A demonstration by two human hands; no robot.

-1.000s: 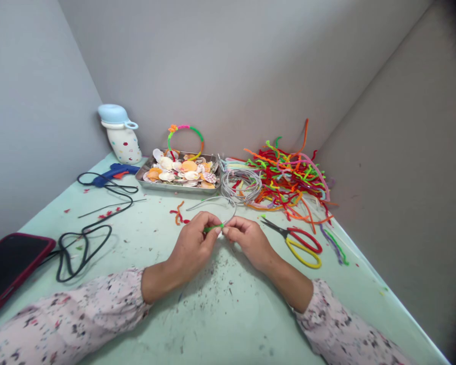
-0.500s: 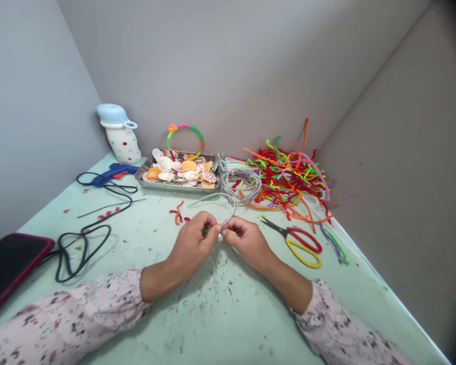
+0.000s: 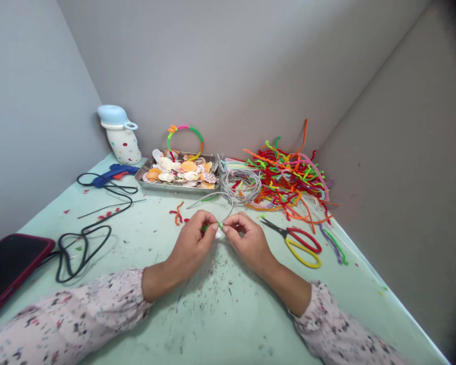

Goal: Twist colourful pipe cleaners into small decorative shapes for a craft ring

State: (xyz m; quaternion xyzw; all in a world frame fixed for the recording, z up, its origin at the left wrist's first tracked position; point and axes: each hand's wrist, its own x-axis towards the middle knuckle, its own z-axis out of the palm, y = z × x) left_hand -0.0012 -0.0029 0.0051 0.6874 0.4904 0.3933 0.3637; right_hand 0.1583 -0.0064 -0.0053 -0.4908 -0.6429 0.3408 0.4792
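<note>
Near the frame's centre, angled inward from below, the left hand (image 3: 192,240) and the right hand (image 3: 250,245) pinch a green fuzzy strip (image 3: 219,225) by the grey wire (image 3: 233,203); more green shows between their fingertips than half a second ago.

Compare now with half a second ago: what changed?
The right hand rose slightly, and more of the green strip shows between the fingertips. The upright bend of the gray wire shifted slightly left. Nothing was visibly let go. Scissors, shell tray and phone stayed put.
</note>
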